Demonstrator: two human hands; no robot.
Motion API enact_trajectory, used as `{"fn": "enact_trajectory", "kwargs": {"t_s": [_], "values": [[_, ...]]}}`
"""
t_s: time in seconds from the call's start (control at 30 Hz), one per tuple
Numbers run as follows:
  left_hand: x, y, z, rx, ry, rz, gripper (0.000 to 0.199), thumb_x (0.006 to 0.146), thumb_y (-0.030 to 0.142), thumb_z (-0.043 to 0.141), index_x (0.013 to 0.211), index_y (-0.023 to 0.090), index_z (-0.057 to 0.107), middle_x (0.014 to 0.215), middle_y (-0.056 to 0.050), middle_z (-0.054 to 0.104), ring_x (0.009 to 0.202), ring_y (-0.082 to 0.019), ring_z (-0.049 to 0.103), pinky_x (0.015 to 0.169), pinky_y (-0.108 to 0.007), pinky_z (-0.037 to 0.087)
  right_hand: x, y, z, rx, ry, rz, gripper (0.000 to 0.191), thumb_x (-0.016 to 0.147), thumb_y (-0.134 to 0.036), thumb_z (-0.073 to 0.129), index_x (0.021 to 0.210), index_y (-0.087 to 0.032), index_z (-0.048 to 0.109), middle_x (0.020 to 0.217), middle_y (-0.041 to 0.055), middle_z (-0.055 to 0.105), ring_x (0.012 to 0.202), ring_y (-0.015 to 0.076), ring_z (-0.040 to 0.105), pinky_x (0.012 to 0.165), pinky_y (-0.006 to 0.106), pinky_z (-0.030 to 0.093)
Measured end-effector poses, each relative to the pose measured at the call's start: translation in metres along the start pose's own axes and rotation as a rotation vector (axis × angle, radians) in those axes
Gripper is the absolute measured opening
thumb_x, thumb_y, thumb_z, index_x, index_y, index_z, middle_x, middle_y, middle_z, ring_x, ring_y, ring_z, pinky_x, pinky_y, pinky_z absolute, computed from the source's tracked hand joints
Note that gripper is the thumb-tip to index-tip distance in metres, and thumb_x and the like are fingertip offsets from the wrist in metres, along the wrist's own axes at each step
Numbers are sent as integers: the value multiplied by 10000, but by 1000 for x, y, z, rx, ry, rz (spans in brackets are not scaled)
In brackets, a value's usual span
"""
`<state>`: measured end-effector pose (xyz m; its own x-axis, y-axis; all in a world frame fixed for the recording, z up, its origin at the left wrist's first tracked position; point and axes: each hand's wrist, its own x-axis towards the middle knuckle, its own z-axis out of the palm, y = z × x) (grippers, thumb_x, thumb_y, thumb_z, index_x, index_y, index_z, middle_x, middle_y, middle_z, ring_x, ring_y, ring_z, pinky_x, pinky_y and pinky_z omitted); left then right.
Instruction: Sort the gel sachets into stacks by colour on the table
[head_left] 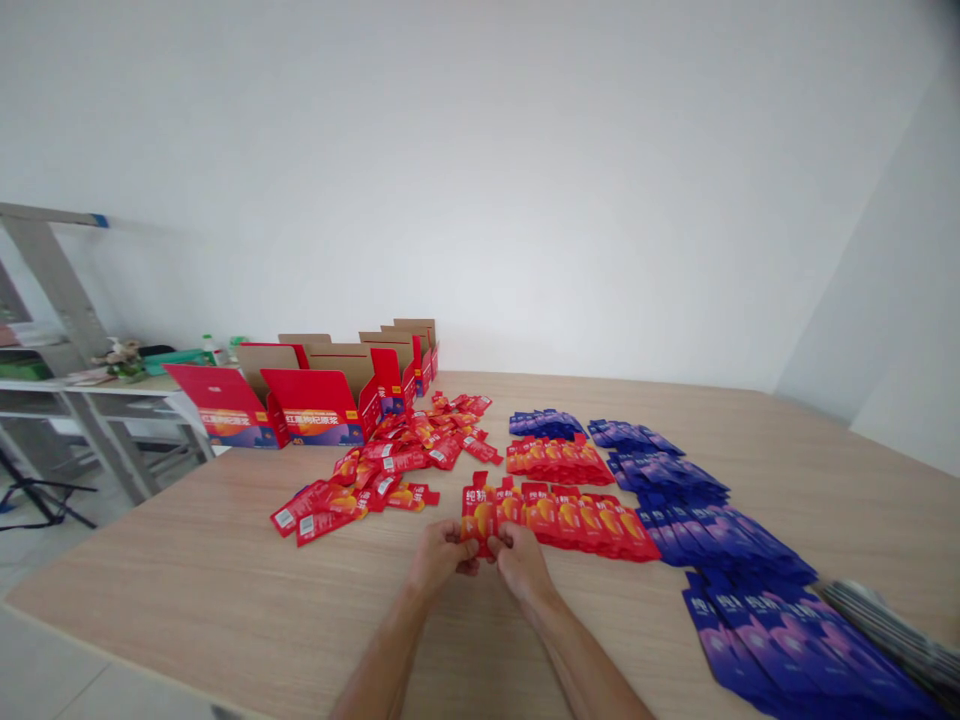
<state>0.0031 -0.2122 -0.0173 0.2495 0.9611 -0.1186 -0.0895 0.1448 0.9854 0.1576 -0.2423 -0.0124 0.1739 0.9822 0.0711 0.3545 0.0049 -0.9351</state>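
Observation:
A red pouch (478,508) with yellow fruit printed on it stands nearly upright between my hands. My left hand (441,553) pinches its lower left corner. At its lower right edge, the fingers of my right hand (520,562) are closed on the same pouch. To the right of it, a row of overlapping red pouches (592,520) lies face up, and its left end touches or lies just behind my right fingers. Behind that is a second red row (556,460). A loose heap of red pouches (405,455) lies to the left, some with barcodes up.
Open red cartons (319,410) with raised flaps stand along the table's left back side. Several fanned rows of blue pouches (724,530) run down the right. A striped bundle (892,630) lies at the right front. Shelving (67,400) stands beyond the table's left edge.

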Motion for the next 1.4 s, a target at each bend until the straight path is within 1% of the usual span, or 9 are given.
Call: {"fn": "enact_trajectory", "kwargs": {"t_s": [0.17,0.37,0.57,0.7,0.83,0.93,1.03,1.27,1.4], "values": [[11,13,3,17,124,110,461,634,559,762,776,128,677,682,-39,686,586,-146,611,549,-240,454,-8,-3,-5,-33,-31,42,144,734,-231,563,594,-198,560,546,3,624,549,170,575,519,235,347],[27,14,1,20,214,80,333,642,480,734,622,167,620,520,51,538,485,-86,468,486,-203,340,-23,9,-5,-62,-99,22,111,718,-211,578,632,-177,639,607,-5,657,582,160,574,524,222,334],[26,14,15,-34,226,26,344,687,512,670,624,194,553,525,53,533,472,-96,471,477,-219,358,-28,11,-9,-65,-82,-6,176,767,-271,551,649,-178,643,594,-10,635,574,160,561,536,233,341],[20,19,25,-52,180,-26,357,737,536,627,743,182,578,654,0,636,586,-145,600,520,-240,442,-24,9,-17,-33,-14,-64,226,806,-349,537,680,-194,643,639,12,654,613,181,581,567,252,385],[17,10,30,16,147,-77,392,635,342,749,938,186,556,786,-19,687,705,-187,668,562,-264,505,-14,14,-27,-64,99,-98,289,843,-409,506,666,-199,597,605,13,611,597,184,566,559,262,385],[21,-1,35,32,75,45,471,591,208,758,1004,176,534,846,-37,705,694,-163,669,575,-247,514,-8,17,-32,-20,153,-71,322,838,-439,527,940,-158,647,630,12,631,616,205,594,596,284,433],[29,-6,43,55,12,162,437,597,178,736,1001,153,573,871,-69,722,727,-171,677,592,-246,519,-6,16,-37,-5,210,-44,485,848,-439,521,1202,-109,564,665,22,659,641,225,624,656,315,477],[31,7,60,105,-93,263,460,613,93,637,1069,140,667,1016,-89,741,897,-219,692,749,-290,547,0,17,-45,-189,227,-63,511,820,-330,539,1277,-102,557,1044,137,702,934,260,659,875,342,496],[30,8,60,210,-83,316,476,631,76,594,1094,160,672,1051,-64,738,928,-209,680,801,-297,536,3,19,-48,-404,263,-135,548,786,-280,587,1302,-97,579,1254,170,614,1174,299,545,1037,376,406]]}}
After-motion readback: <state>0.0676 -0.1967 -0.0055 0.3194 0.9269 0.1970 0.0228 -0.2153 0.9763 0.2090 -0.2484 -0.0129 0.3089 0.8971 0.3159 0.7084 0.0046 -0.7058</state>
